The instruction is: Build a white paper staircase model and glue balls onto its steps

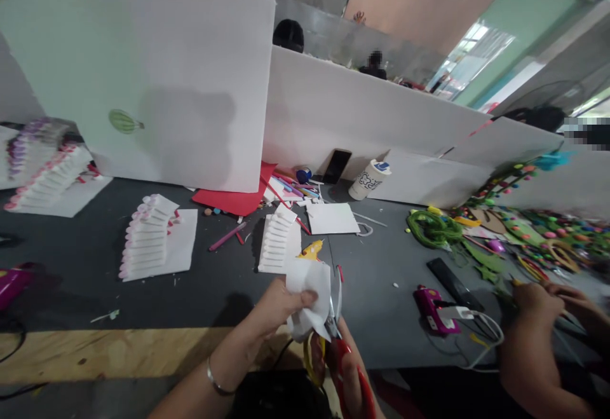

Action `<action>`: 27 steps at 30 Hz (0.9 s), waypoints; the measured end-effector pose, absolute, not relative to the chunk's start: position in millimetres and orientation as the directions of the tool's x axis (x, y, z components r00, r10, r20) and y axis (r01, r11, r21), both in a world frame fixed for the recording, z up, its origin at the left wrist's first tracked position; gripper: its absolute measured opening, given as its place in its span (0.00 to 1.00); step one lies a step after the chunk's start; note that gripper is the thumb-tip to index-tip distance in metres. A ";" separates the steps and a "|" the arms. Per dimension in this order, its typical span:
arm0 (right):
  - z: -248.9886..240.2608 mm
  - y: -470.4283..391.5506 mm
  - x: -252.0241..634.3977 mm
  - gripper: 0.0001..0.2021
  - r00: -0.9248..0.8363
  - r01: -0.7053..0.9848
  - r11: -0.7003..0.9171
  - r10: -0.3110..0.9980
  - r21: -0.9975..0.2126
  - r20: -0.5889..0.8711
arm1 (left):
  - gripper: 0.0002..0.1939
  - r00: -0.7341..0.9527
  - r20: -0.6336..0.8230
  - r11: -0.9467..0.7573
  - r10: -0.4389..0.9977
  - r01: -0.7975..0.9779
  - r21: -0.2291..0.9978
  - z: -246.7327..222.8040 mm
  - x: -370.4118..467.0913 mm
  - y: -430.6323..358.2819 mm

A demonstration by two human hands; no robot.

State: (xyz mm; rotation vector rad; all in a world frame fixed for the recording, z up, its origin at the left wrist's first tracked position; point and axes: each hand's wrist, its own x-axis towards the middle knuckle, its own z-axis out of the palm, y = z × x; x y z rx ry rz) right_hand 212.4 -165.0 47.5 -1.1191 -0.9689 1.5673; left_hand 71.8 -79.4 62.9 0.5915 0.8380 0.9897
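Observation:
My left hand [281, 304] pinches a folded piece of white paper [309, 279], thumb on top, just over the front of the table. In my right hand [351, 374] is a pair of scissors [340, 358] with red and yellow handles. The scissors' blades stand apart at the paper's right edge. Whether they touch it, I cannot tell. Behind the paper shows part of a yellow tool [312, 249]. Just beyond lies a white card with a row of narrow white strips [275, 244]. My right fingers are partly hidden behind the scissors' handles.
More stripped cards [147, 238] lie to the left. White panels [200, 88] wall the table's back, near a cup [369, 179] and a phone [337, 166]. At right are a magenta power strip [434, 311], green cord [436, 228] and another person's hands [538, 301].

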 end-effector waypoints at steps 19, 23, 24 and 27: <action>39.3 -161.2 212.1 0.29 -0.115 -0.296 -0.172 0.983 -0.940 -0.144 | 0.21 0.266 -0.415 0.493 0.870 -0.444 0.748 58.2 71.5 -78.4; 43.3 -159.6 210.2 0.29 -0.109 -0.297 -0.175 0.983 -0.939 -0.149 | 0.24 0.278 -0.415 0.499 0.866 -0.431 0.752 56.7 69.8 -77.5; 44.8 -159.5 209.9 0.29 -0.111 -0.303 -0.190 0.980 -0.934 -0.163 | 0.24 0.281 -0.415 0.499 0.866 -0.425 0.755 56.6 69.2 -77.2; 47.7 -160.6 208.7 0.30 -0.113 -0.327 -0.243 0.970 -0.913 -0.217 | 0.26 0.261 -0.413 0.488 0.873 -0.431 0.759 57.7 68.5 -75.8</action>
